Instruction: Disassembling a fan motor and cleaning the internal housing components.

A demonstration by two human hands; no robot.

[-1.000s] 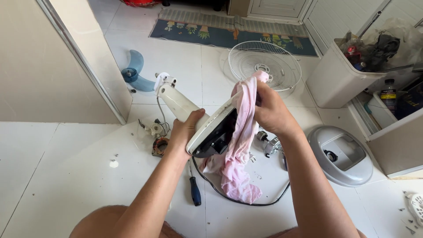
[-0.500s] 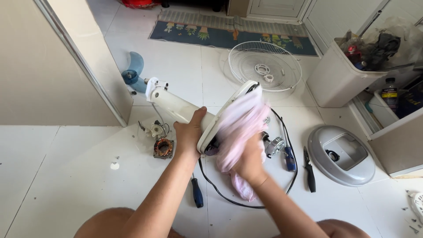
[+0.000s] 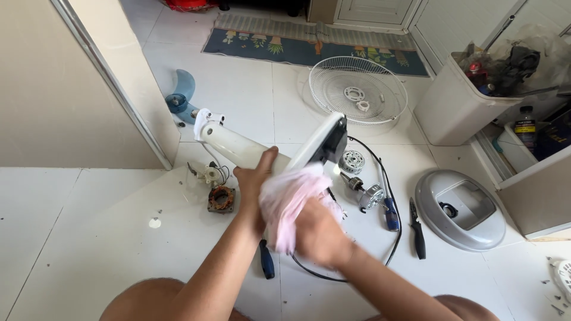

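Nearest, the right hand point(image 3: 318, 238) is pressed flat on a pink cloth point(image 3: 291, 205) against the white fan stand point(image 3: 267, 151) — the left hand point(image 3: 256, 184) is wrapped around its neck, holding it tilted above the floor. Beyond lie a motor part point(image 3: 370, 195), blue-handled screwdriver point(image 3: 391, 214), pliers point(image 3: 417, 229) — farther, a wire fan guard point(image 3: 357, 89).

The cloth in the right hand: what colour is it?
Pale pink cloth, pressed by the right hand; head view shows it.

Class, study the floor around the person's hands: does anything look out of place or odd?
Yes. A fan lies in pieces on the white tiles: wire grille, blue blade, copper-wound motor stator and tiny loose screws lie scattered apart, not assembled.
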